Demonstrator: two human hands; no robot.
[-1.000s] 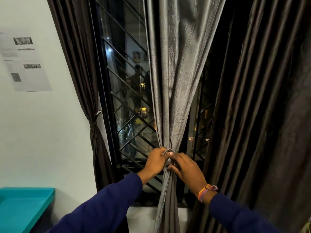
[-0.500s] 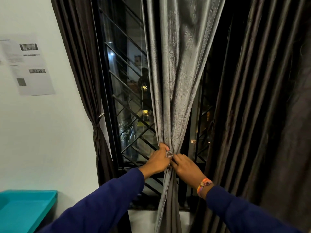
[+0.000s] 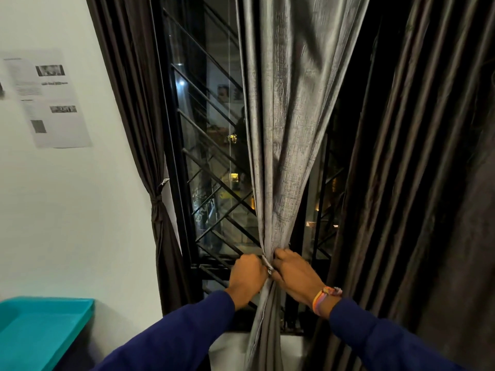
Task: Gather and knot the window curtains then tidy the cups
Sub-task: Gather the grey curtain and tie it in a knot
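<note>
A grey curtain hangs in front of the barred window, gathered into a narrow bunch at sill height. My left hand grips the bunch from the left, and my right hand, with a coloured band on its wrist, grips it from the right. A thin light strip of cloth shows between the two hands at the gathered point. A dark brown curtain at the left is tied back at its waist. Another dark brown curtain hangs loose on the right. No cups are in view.
A teal tray-like surface sits at the lower left against the white wall. Printed sheets are stuck on that wall. The black window grille lies behind the curtains, with a white sill below.
Both hands have stayed on the gathered grey curtain and closed in tighter around it. The view has shifted slightly, so the hands sit a little lower and further right.
</note>
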